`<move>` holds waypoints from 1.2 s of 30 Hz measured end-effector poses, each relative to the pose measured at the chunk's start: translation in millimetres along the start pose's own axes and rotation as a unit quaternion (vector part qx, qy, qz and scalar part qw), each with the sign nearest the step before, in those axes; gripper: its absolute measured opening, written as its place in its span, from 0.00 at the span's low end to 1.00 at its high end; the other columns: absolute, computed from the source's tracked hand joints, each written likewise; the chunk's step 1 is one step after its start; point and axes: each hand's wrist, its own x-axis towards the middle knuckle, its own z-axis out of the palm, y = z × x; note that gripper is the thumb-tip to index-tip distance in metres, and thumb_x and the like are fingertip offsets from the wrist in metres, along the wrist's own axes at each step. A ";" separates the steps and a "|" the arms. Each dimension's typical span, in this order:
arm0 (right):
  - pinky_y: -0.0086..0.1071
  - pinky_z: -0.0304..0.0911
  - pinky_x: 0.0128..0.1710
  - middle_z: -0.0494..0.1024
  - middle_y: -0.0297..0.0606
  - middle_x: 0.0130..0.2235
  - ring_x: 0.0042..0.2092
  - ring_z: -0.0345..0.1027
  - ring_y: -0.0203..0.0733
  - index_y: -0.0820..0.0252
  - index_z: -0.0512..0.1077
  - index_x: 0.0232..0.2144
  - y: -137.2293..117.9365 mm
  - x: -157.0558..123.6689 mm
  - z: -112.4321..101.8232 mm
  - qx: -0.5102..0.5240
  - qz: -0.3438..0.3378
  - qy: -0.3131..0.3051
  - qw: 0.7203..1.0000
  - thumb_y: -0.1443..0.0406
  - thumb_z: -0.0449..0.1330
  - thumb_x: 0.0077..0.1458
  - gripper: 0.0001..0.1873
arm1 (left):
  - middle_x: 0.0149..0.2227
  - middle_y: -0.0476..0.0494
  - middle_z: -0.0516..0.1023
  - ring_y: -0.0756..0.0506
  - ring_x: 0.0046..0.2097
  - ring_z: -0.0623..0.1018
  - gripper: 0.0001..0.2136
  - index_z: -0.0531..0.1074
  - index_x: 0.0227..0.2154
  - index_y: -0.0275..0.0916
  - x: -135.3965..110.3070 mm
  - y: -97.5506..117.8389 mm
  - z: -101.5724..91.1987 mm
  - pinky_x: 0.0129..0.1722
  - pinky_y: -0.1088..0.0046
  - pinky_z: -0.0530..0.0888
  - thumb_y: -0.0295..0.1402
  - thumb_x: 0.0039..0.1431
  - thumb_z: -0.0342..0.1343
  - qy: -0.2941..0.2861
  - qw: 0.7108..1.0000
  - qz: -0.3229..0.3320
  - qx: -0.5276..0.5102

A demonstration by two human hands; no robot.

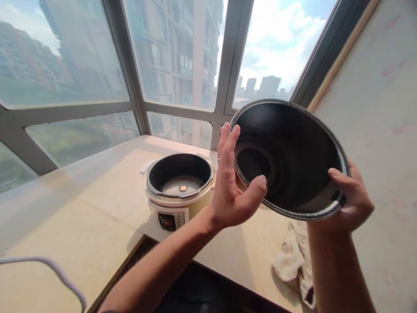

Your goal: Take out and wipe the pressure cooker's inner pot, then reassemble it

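Observation:
A black inner pot (pixel 293 161) is held up at the right, tilted so that its dark inside faces me. My right hand (pixel 353 200) grips its right rim, thumb over the edge and fingers behind. At the left rim, my left hand (pixel 236 187) has its fingers stretched upward and its thumb spread apart; whether the palm touches the pot I cannot tell. Left of that hand stands the cream electric pressure cooker (pixel 198 206), lidless, with a metal heating plate showing at its bottom and a control panel on its front.
The cooker stands on a pale corner countertop (pixel 107 169) below large windows (pixel 176 52). A crumpled cloth (pixel 291 261) lies on the counter at lower right. A pale cable (pixel 55 265) crosses the lower left. A wall (pixel 384 130) borders the right side.

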 end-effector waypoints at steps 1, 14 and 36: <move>0.61 0.55 0.65 0.78 0.39 0.51 0.57 0.71 0.59 0.53 0.73 0.26 8.2 -6.1 -16.1 -0.014 -0.030 0.015 0.999 0.56 0.70 0.45 0.12 | 0.76 0.41 0.40 0.33 0.75 0.41 0.37 0.45 0.72 0.46 -7.6 -0.6 7.5 0.73 0.48 0.45 0.40 0.65 0.56 -0.016 1.000 -0.003 -0.012; 0.47 0.68 0.55 0.82 0.39 0.46 0.51 0.75 0.52 0.58 0.77 0.50 25.0 -84.2 -89.9 0.024 0.373 0.008 0.927 0.62 0.63 0.53 0.21 | 0.76 0.39 0.38 0.37 0.76 0.43 0.39 0.45 0.72 0.46 -133.3 -31.6 46.6 0.73 0.52 0.47 0.28 0.62 0.57 -0.073 0.969 -0.228 -0.053; 0.50 0.63 0.61 0.81 0.41 0.52 0.53 0.75 0.53 0.56 0.73 0.59 72.1 -140.4 -101.9 0.050 0.463 0.014 0.885 0.63 0.69 0.48 0.34 | 0.75 0.37 0.47 0.37 0.75 0.50 0.35 0.58 0.68 0.43 -195.9 -55.0 33.1 0.73 0.52 0.48 0.23 0.57 0.55 -0.037 0.945 -0.321 0.040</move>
